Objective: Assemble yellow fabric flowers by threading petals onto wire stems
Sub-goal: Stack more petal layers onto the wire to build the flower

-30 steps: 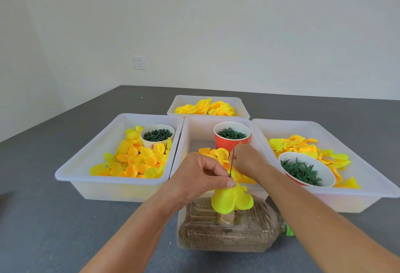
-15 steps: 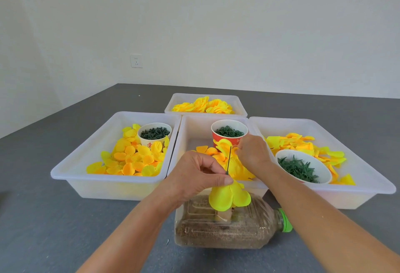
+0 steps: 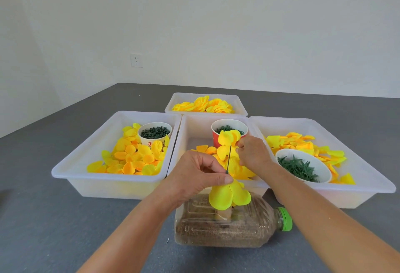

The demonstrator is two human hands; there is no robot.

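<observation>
My left hand (image 3: 198,177) pinches the thin green wire stem (image 3: 228,160) above its yellow fabric petals (image 3: 229,194); my right hand (image 3: 252,151) pinches a loose yellow petal cluster (image 3: 227,137) at its tip.

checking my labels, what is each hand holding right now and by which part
Left hand pinches the wire stem just above the threaded petals. Right hand pinches a loose yellow petal piece by its edge, near the wire's tip.

wire stem (image 3: 228,160): thin, dark, upright | threaded petals (image 3: 229,196): yellow, drooping at base | loose petal (image 3: 229,138): yellow, seemingly above tip
</observation>
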